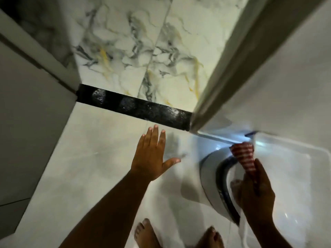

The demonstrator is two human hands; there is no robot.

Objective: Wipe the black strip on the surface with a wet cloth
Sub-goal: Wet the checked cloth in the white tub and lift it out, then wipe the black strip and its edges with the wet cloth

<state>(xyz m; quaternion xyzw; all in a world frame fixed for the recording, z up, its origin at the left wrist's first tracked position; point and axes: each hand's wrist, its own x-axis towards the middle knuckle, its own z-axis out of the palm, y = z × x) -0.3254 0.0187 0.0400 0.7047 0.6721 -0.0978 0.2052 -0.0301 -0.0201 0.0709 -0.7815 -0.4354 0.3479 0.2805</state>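
The black strip (136, 104) runs across the floor between the white tiles and the marbled tiles, with wet, shiny patches along it. My left hand (152, 156) hovers open just in front of the strip, fingers spread and palm down, holding nothing. My right hand (256, 192) is at the lower right, closed around a red-and-white striped cloth (243, 158) that sticks up out of the fist over a basin.
A round grey basin with a dark blue rim (215, 185) and a clear plastic tub (295, 176) stand at the right. A door edge (232, 65) slants down to the strip's right end. A wall corner (44, 72) is left. Two bare feet (177, 237) are below.
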